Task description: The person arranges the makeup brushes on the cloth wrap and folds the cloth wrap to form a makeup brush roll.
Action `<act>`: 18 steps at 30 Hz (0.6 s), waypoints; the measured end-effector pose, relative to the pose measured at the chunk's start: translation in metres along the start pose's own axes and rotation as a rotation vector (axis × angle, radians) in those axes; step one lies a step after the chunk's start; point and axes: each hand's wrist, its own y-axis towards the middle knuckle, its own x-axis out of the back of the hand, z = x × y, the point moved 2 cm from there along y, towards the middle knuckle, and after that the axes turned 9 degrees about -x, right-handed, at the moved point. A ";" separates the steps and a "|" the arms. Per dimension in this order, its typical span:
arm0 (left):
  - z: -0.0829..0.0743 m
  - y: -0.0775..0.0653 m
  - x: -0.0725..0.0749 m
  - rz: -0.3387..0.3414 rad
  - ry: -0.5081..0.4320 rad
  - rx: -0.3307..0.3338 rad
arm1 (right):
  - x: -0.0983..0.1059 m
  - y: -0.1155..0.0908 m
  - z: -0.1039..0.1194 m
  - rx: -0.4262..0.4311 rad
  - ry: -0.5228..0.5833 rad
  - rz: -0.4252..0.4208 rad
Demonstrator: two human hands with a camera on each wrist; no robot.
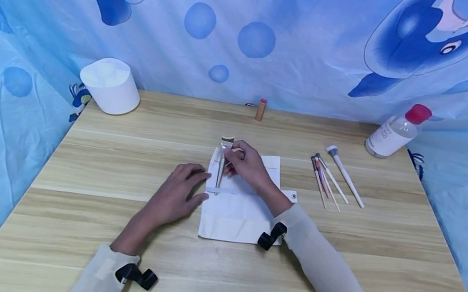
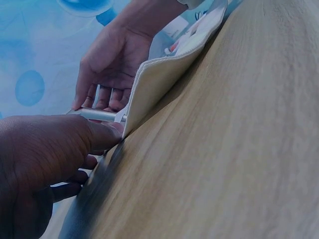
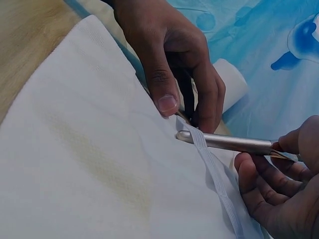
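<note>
A white cloth brush roll lies unrolled on the table, with an elastic band running across it. My right hand pinches a makeup brush near its flat, wide head. The brush's silver handle slants down to the roll, and its rounded end passes beneath the band near the left edge. At that edge my left hand touches the cloth with thumb and forefinger spread apart. In the left wrist view, the left thumb sits at the roll's edge.
Right of the roll lie several thin brushes and a larger white-handled brush. A clear bottle with a red cap stands back right, a white paper roll back left. A small brown tube stands at the back edge.
</note>
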 end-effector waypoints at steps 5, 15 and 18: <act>0.001 0.000 0.000 -0.002 0.001 0.001 | 0.001 0.001 0.000 -0.003 0.001 -0.005; 0.000 0.000 0.000 -0.004 0.001 0.002 | 0.001 0.000 0.005 -0.030 0.010 0.010; 0.000 0.000 0.000 -0.001 0.002 0.003 | 0.000 0.000 0.004 -0.041 0.006 0.023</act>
